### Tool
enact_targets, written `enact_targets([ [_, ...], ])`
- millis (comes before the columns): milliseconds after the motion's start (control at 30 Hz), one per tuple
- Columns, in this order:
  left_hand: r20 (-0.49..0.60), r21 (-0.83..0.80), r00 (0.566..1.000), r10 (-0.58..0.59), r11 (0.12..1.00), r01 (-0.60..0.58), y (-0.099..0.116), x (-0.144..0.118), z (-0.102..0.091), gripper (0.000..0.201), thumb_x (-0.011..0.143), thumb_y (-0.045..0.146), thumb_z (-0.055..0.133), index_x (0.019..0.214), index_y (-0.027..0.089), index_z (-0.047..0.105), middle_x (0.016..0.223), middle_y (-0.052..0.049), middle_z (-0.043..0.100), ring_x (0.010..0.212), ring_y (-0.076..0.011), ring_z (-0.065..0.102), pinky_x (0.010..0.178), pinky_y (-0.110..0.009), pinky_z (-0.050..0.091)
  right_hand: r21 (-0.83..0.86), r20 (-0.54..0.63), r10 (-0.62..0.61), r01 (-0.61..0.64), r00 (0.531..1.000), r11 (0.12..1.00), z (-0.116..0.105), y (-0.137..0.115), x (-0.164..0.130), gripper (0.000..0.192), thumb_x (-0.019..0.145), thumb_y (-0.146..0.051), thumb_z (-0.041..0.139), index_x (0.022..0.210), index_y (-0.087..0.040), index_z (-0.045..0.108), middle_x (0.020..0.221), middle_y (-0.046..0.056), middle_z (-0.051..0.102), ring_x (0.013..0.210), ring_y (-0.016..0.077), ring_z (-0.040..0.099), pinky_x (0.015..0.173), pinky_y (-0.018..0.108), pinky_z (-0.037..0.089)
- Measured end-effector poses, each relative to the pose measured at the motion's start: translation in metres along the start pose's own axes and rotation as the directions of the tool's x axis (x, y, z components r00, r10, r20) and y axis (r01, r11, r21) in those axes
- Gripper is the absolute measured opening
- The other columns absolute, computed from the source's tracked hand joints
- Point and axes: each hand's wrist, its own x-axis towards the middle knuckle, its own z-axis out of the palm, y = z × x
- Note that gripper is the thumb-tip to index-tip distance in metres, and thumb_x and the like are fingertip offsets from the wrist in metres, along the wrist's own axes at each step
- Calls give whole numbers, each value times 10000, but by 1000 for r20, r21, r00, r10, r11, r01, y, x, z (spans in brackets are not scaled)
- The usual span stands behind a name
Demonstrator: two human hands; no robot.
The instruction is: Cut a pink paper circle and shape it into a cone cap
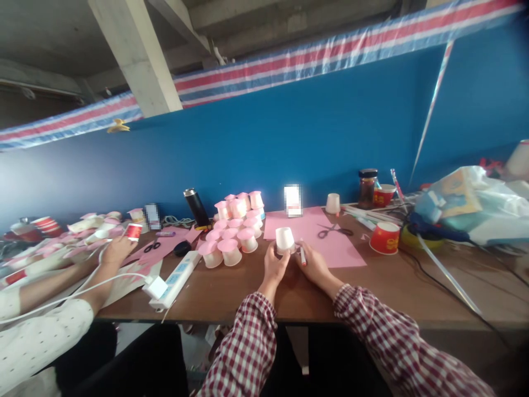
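My left hand (275, 263) is closed around a white paper cup (285, 239), which is held bottom-up above the table's front part. Close beside it, my right hand (313, 262) grips a white marker (303, 255) with an orange-red end, pointing downward. Just beyond my hands lies a sheet of pink paper (343, 255), with dark scissors (334, 231) on it. To the left stand several paper cups topped with pink paper (230, 246), some stacked. Another white cup (333, 203) stands upside down behind the scissors.
A power strip (177, 280) with a white charger (155, 287) lies left. A black bottle (195, 208) stands behind it. On the right are a red paper bucket (384, 238), a jar (367, 189), cables and plastic bags (467, 204). At far left, a co-worker's hand (118, 249) holds a red cup.
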Motion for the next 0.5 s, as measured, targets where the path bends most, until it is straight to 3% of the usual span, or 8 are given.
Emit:
enact_targets([
  [500,22,-16,1000,-10,1000,11,2,-3,-1,393,693,293,649,1053,160,565,1009,-87,648,879,-198,609,762,-295,457,1,19,11,-11,1000,1000,-4,-4,-2,296,832,-228,457,1123,-184,491,849,55,655,691,176,611,615,243,424],
])
